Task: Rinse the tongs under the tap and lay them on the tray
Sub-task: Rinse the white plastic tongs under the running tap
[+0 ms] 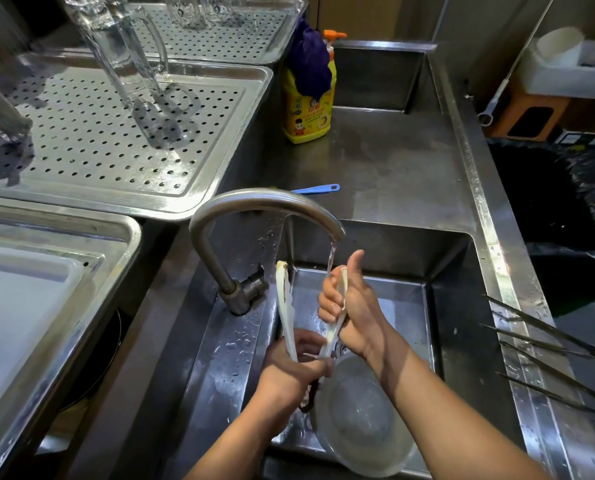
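Note:
White plastic tongs (284,303) stand upright in the steel sink (462,306), arms spread in a V with tips up. My left hand (294,365) grips their joined lower end. My right hand (349,299) is wrapped around the right arm, thumb up, just under the stream of water from the curved tap (254,206). The left arm's tip shows brown residue. A perforated steel tray (220,147) lies to the upper left on the counter.
A glass mug (130,60) stands upside down on that tray. A clear bowl (362,420) sits in the sink below my hands. Yellow soap bottle (308,109) and blue brush handle (318,189) stand behind the tap. Metal tongs (545,337) rest on the right rim.

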`<state>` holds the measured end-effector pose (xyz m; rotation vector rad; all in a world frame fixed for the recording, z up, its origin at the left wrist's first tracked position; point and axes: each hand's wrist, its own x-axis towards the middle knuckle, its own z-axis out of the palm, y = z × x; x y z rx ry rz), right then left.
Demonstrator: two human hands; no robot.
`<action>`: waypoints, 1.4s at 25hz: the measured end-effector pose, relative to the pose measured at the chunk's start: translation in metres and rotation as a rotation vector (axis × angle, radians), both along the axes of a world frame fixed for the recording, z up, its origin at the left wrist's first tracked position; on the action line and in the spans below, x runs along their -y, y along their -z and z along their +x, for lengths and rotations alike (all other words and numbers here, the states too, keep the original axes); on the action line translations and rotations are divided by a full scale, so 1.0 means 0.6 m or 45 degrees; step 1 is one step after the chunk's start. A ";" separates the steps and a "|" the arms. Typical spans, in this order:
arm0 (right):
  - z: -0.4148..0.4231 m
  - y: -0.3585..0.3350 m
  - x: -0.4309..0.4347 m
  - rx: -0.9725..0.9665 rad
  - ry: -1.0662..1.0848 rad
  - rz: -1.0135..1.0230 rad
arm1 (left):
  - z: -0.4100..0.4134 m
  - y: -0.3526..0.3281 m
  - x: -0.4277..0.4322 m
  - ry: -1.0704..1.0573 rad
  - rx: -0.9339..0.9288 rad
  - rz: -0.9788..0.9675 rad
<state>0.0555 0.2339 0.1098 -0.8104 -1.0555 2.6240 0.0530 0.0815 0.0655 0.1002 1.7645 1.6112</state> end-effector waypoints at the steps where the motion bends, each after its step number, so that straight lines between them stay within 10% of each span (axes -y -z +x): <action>1: -0.005 0.002 0.003 -0.025 -0.064 -0.063 | 0.004 0.001 -0.001 -0.032 0.017 0.007; 10: -0.032 -0.014 0.014 -0.093 -0.424 0.046 | -0.021 -0.013 -0.013 -0.287 0.348 0.262; 19: -0.012 0.000 -0.016 -0.008 -0.238 0.421 | 0.011 -0.008 -0.040 -0.160 0.505 0.324; 24: -0.008 -0.007 -0.027 -0.354 -0.278 0.182 | 0.016 -0.014 -0.039 -0.207 0.626 0.390; 35: 0.011 -0.010 -0.015 -0.104 -0.218 0.438 | 0.019 -0.009 -0.060 -0.124 0.595 0.430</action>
